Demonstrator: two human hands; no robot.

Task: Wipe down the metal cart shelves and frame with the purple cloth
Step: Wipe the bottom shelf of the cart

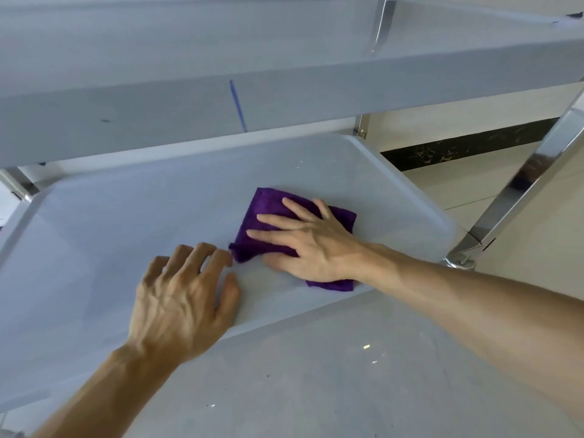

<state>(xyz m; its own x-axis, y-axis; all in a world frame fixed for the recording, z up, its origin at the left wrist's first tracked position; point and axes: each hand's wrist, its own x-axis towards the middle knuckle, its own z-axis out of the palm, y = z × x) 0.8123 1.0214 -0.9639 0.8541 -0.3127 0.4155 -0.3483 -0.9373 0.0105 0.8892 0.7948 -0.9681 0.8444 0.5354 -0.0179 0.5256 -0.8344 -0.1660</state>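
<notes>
Two bare forearms enter from the bottom edge, one at 7 o'clock and one at 4 o'clock, and both reach onto the cart. Nearest lies one lower shelf (316,374), a pale grey surface with a few small dark specks and bright glints. Just above it sits the middle shelf (110,248), a shallow grey tray with a raised rim and rounded corners, and both hands are on it. The left hand (183,298), at about 7 o'clock from the frame's centre, rests on the shelf's near rim with its fingers loosely bent and its thumb spread; it holds nothing. Just beside its fingertips, at 3 o'clock from them, lies the one purple cloth (268,203), folded into a rough square near the centre of the frame. The right hand (306,241) lies flat on top of the cloth, fingers straight and spread, pressing it against the shelf without curling round it. Beyond, at 12 o'clock, one upper shelf (158,105) crosses the whole view, with a single thin blue line (237,105) marked on its front edge. Two shiny metal uprights show clearly: a frame post (521,184) at 3 o'clock and another post (380,26) at 1 o'clock. Pale floor tiles (521,279) lie to the right.
</notes>
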